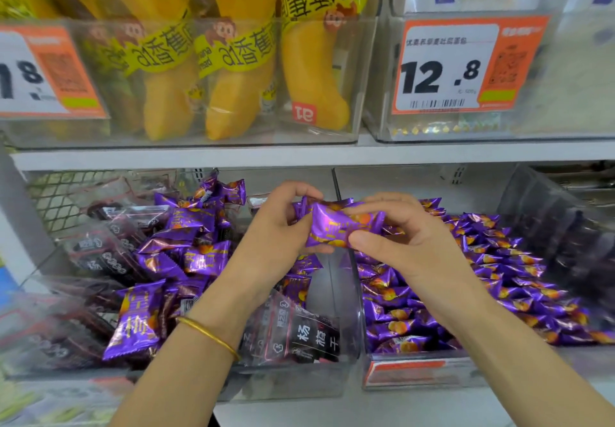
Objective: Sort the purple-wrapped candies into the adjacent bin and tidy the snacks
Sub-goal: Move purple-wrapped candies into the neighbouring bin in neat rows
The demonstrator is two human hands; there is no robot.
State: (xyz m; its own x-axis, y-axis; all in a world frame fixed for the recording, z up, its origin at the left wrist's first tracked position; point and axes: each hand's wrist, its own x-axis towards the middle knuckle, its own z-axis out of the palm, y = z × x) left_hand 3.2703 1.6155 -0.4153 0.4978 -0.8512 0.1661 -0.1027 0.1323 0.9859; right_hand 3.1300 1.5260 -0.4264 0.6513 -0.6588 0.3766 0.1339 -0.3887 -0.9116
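Both hands hold purple-wrapped candies (336, 227) above the divider between two clear bins. My left hand (283, 223) grips the left end of the bunch, with a gold bangle on its wrist. My right hand (399, 237) pinches the front candy's right end between thumb and fingers. The left bin (286, 383) holds several purple candies (196, 257) mixed among dark plum snack packs (309, 336). The right bin (412, 373) is filled with purple candies (482, 277) only.
The shelf above carries clear bins of yellow banana-shaped bread packs (233, 70) and a price tag reading 12.8 (442, 70). A dark clear bin (559, 223) stands at the far right. A wire mesh panel (60, 197) lies behind the left bin.
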